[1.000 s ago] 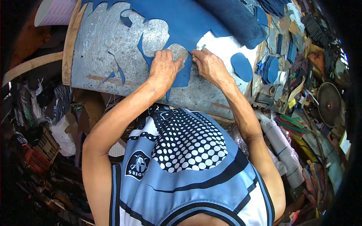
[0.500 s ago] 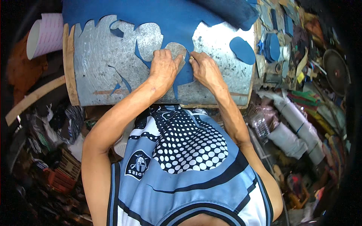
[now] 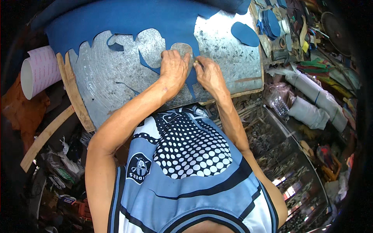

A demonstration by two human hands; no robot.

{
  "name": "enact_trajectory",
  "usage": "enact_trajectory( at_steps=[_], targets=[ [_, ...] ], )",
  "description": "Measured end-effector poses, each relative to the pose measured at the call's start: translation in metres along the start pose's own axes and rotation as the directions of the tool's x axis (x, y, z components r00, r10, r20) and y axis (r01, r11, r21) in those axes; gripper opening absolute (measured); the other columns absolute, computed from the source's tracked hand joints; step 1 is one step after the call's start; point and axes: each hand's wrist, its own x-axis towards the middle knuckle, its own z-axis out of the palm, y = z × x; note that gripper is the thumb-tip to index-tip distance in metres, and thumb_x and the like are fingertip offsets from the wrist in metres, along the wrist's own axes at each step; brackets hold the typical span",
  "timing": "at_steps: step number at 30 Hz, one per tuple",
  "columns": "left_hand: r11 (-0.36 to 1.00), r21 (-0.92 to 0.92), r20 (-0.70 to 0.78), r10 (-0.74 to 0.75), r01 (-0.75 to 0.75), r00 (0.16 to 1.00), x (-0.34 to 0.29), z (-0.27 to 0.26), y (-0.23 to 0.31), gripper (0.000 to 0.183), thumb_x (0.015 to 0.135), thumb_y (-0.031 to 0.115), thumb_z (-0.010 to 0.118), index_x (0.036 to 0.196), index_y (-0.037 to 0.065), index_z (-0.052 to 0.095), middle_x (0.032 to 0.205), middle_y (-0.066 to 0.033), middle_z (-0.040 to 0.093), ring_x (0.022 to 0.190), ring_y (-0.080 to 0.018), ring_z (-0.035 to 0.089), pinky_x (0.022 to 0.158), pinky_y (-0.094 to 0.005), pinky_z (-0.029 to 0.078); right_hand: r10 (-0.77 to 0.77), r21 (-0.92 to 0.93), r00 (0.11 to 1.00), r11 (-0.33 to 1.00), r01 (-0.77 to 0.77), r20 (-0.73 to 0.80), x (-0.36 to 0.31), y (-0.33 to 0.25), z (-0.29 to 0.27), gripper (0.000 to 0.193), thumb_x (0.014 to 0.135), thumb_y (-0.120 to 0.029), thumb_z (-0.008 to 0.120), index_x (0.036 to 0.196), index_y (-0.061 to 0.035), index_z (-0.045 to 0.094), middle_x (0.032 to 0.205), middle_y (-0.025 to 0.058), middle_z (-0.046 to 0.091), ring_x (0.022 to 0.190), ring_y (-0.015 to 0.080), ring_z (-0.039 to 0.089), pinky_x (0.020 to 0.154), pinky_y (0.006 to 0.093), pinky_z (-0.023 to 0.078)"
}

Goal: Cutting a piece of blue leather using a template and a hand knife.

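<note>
Pressing my left hand flat on the grey oval template atop the blue sheet at the metal board's far edge, my right hand pinches a small cutting tool. Soft, floppy sheet: pin it beside the cut.

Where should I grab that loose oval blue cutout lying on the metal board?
Pinch the blue oval cutout at its near rim, coming from the person's right, probably: it lies flat and apart from the big blue sheet, with bare metal board along that edge.
</note>
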Motion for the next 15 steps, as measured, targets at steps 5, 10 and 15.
enact_trajectory(
  at_steps=[5,10,15],
  targets=[
    [0.999,-0.044,-0.022,0.012,-0.013,1.000,0.002,0.002,-0.002,0.051,0.087,0.021,0.061,0.138,0.018,0.054,0.097,-0.0125,0.063,0.094,-0.0260,0.058,0.081,-0.0395,0.040,0.094,0.030,0.995,0.995,-0.094,0.029,-0.010,-0.003,0.000,0.029,0.091,-0.012,0.059,0.111,0.0077,0.066,0.105,0.0319,0.065,0.099,0.0464,0.064,0.088,0.0490,0.051],
    [0.998,-0.061,-0.024,0.001,-0.002,1.000,0.004,0.005,-0.002,0.052,0.087,0.023,0.062,0.138,0.018,0.054,0.097,-0.0125,0.063,0.094,-0.0262,0.058,0.081,-0.0399,0.040,0.113,0.029,0.991,0.993,-0.115,0.074,-0.010,-0.007,-0.007,0.031,0.091,-0.013,0.059,0.112,0.0081,0.066,0.107,0.0309,0.066,0.101,0.0462,0.064,0.090,0.0494,0.050],
    [0.999,-0.032,-0.050,-0.011,0.010,0.999,0.003,0.009,-0.001,0.055,0.084,0.026,0.068,0.136,0.018,0.054,0.098,-0.0121,0.062,0.095,-0.0260,0.058,0.081,-0.0401,0.040,0.108,-0.225,0.971,0.973,-0.058,0.215,-0.004,-0.004,-0.028,0.029,0.092,-0.014,0.059,0.117,-0.0012,0.067,0.107,0.0268,0.065,0.096,0.0434,0.065,0.084,0.0500,0.053]
  ],
)
